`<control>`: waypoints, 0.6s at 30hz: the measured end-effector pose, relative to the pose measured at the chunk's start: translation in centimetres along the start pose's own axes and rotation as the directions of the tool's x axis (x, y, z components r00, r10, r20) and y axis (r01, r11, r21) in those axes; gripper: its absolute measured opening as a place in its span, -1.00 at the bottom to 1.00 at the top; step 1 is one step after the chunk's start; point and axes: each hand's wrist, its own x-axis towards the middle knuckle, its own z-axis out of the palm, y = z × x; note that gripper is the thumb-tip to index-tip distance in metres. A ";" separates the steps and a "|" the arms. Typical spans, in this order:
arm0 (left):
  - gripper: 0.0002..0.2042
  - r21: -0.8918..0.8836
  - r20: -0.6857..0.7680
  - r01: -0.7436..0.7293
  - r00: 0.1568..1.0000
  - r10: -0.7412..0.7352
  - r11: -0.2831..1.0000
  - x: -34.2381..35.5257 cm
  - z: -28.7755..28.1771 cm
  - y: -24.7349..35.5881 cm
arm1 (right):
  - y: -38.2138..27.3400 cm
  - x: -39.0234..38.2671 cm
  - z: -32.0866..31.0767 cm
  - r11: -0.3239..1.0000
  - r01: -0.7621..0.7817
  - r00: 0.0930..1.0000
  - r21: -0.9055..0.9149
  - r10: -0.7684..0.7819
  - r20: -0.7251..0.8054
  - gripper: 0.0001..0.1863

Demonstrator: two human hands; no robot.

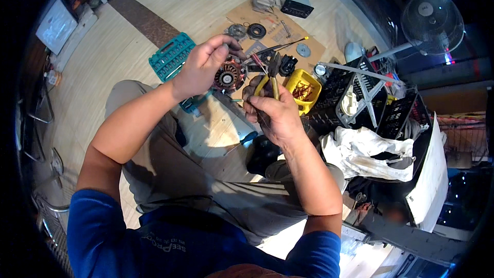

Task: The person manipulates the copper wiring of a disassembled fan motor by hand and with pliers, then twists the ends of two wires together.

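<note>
My right hand (pixel 278 110) is closed around a pair of pliers (pixel 276 72) with yellow handles, their dark jaws pointing away from me. A thin reddish piece (pixel 258 63) shows beside the jaws; whether they grip it I cannot tell. To the left, my left hand (pixel 210 62) is raised with its fingers stretched out and nothing visible in it. Just below its fingers sits a round motor part (pixel 227 77) with a finned centre and copper-coloured windings. A yellow bin (pixel 315 98) holding small reddish-brown pieces stands right of the pliers.
A teal socket-set case (pixel 172 56) lies open at the left. Cardboard (pixel 242 14) carries a black ring (pixel 256 31), long tweezers (pixel 288 44) and other parts. Black crates (pixel 368 85), a white cloth (pixel 368 152) and a fan (pixel 431 20) stand at the right. A screwdriver (pixel 249 138) lies near my legs.
</note>
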 end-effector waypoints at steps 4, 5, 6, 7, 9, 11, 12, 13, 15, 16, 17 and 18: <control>-0.66 -0.039 0.047 0.049 0.998 -0.047 0.998 -0.2 0.4 0.0 | -0.4 -0.1 -0.4 0.999 -0.007 1.000 0.031 0.007 0.021 -0.68; -0.65 -0.052 0.054 0.080 0.996 -0.077 0.995 -0.2 0.5 -0.1 | -0.4 -0.1 -0.4 1.000 -0.005 0.999 0.026 0.004 0.044 -0.69; -0.65 -0.052 0.057 0.081 0.995 -0.078 0.995 -0.2 0.6 0.0 | -0.5 -0.2 -0.5 1.000 -0.004 0.999 0.028 0.003 0.043 -0.69; -0.64 -0.094 0.041 0.119 0.993 -0.115 0.988 -0.1 0.6 0.0 | -0.6 -0.2 -0.5 0.999 -0.020 0.999 0.036 0.018 0.048 -0.70; -0.63 -0.136 0.028 0.155 0.988 -0.152 0.978 0.1 0.6 0.1 | -0.6 -0.2 -0.6 0.998 -0.034 0.998 0.045 0.032 0.053 -0.71; -0.58 -0.070 0.022 0.117 0.993 -0.115 0.991 0.3 0.4 0.2 | -0.5 -0.1 -0.7 0.994 -0.033 0.999 0.107 0.028 0.044 -0.73; -0.58 -0.070 0.023 0.116 0.993 -0.115 0.991 0.3 0.4 0.1 | -0.5 -0.2 -0.7 0.994 -0.032 0.999 0.107 0.027 0.044 -0.73; -0.58 -0.098 0.013 0.112 0.994 -0.111 0.989 0.2 0.5 0.1 | -0.4 -0.2 -0.7 0.991 -0.031 0.999 0.130 0.026 0.040 -0.73; -0.58 -0.127 0.003 0.107 0.994 -0.108 0.986 0.2 0.5 0.0 | -0.4 -0.2 -0.6 0.988 -0.029 0.999 0.154 0.024 0.035 -0.73; -0.59 -0.101 0.005 0.100 0.995 -0.100 0.990 0.2 0.4 0.0 | -0.4 -0.2 -0.6 0.994 -0.028 1.000 0.105 0.027 0.008 -0.74; -0.59 -0.076 0.007 0.093 0.996 -0.092 0.993 0.2 0.4 0.1 | -0.4 -0.2 -0.6 0.998 -0.027 0.999 0.055 0.028 -0.019 -0.76; -0.59 -0.076 0.007 0.093 0.996 -0.092 0.993 0.2 0.4 0.1 | -0.3 -0.1 -0.7 0.998 -0.027 0.999 0.055 0.028 -0.019 -0.76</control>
